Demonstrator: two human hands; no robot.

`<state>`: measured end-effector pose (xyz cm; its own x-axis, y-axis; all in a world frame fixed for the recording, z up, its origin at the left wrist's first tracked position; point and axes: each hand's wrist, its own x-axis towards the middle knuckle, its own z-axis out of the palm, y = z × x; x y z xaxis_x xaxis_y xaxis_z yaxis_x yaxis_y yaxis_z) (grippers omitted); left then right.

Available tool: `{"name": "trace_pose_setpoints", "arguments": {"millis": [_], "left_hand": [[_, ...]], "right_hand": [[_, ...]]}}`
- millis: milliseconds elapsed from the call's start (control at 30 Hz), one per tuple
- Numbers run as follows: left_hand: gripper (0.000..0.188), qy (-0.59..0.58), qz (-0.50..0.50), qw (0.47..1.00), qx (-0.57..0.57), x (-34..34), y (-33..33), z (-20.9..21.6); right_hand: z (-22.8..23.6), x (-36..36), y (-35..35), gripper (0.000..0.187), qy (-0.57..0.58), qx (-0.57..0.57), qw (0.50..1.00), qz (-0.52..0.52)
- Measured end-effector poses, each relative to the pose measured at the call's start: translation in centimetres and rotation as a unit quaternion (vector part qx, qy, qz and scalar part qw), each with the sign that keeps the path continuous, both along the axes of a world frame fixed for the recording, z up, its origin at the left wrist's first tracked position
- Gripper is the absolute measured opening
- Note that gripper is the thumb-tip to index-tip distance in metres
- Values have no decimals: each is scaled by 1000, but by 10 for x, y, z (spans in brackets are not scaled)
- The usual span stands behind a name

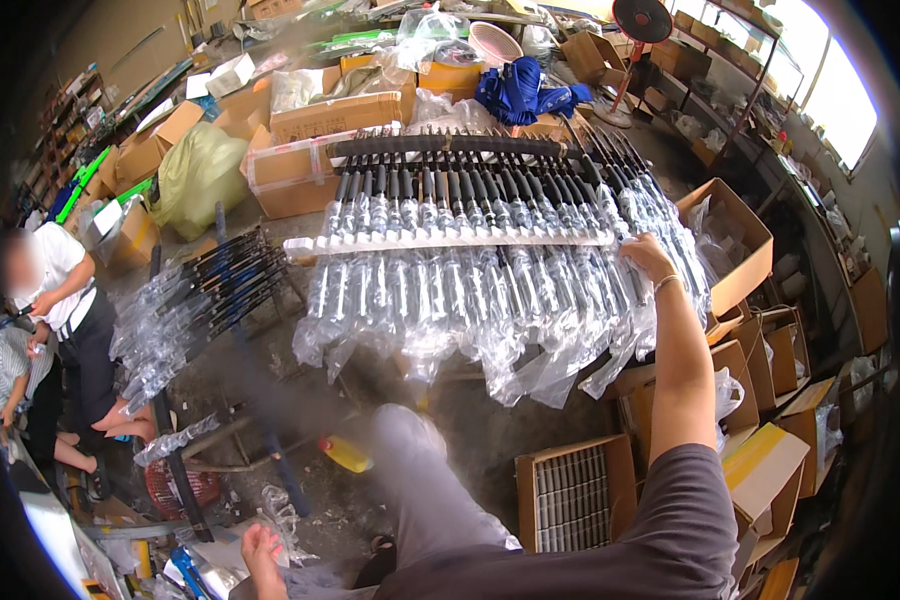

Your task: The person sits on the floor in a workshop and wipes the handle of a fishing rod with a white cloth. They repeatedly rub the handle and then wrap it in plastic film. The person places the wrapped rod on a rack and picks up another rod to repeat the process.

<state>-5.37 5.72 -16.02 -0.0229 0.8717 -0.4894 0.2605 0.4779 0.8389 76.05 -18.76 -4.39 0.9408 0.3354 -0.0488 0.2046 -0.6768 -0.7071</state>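
A long row of black-handled rods (480, 190) in clear plastic sleeves lies side by side across a rack in front of me; they look like fishing rods. A white notched strip (450, 241) runs across them. At the strip's right end, my right hand (650, 258) is closed on a plastic-sleeved rod, its fingertips partly hidden. Low on the left, my left hand (263, 550) is held near my lap, fingers apart and loosely bent, with nothing visible in it. Clear sleeve ends (515, 365) hang over the rack's near side.
Another bundle of sleeved rods (185, 310) rests on a stand at the left. Two people (65, 275) work beyond it. An open carton of grey tubes (575, 495) stands by my right side, with more cartons (735, 245) along the right. A yellow bottle (345, 453) lies on the floor.
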Motion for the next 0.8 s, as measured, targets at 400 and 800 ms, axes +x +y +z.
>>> {"name": "trace_pose_setpoints", "arguments": {"millis": [400, 800], "left_hand": [[35, 0, -65, 997, -37, 11, 16, -45], [26, 19, -74, 997, -29, 42, -7, -18]], "right_hand": [[-19, 72, -14, 34, -123, -162, 979, 1], [-30, 115, -18, 28, -214, -448, 867, 46]]}}
